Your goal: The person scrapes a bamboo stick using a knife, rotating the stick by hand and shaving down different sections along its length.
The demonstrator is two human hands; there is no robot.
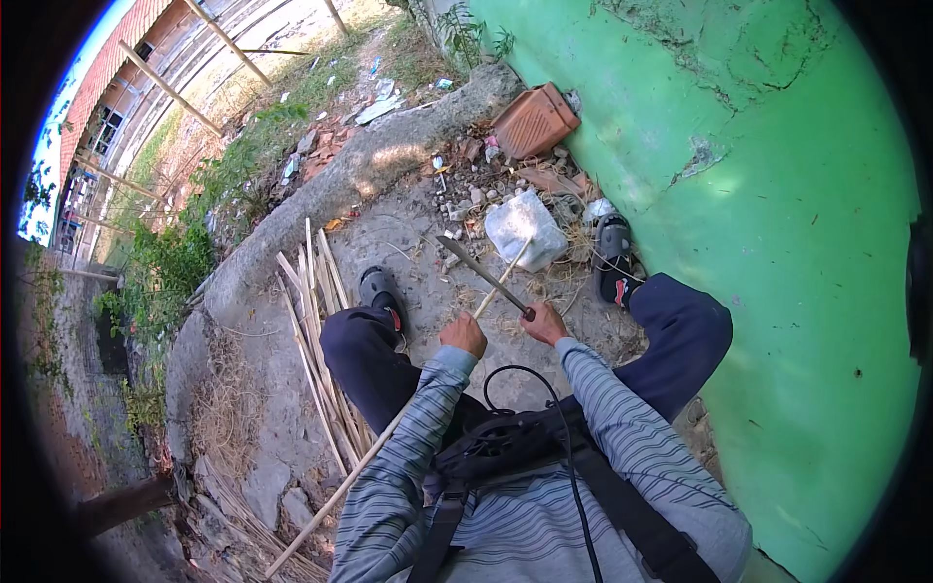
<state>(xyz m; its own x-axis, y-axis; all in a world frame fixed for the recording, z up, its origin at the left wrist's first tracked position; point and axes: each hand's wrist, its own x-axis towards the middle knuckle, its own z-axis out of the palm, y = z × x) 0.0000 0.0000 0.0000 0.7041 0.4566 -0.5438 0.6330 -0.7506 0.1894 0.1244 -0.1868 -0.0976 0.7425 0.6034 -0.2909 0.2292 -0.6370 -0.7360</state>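
Note:
My left hand [464, 333] is closed around a long, pale bamboo strip [340, 493]. The strip slants from beside my left forearm at the lower left up to a whitish block [525, 219], where its far end overlaps the block's front. In my closed right hand [545, 325] is the dark handle of a long knife [468, 257], its blade pointing up and to the left. Blade and strip cross just beyond my hands; whether they touch I cannot tell. More pale bamboo strips [313, 364] lie in a loose bundle on the ground beside my left leg.
A green wall [777, 262] rises close on the right. Rubble and an orange-brown plastic container [536, 121] lie at its foot. A low, curved concrete ridge [364, 160] runs across the far left side, with plants [170, 267] beyond. A black cable [530, 369] loops near my waist.

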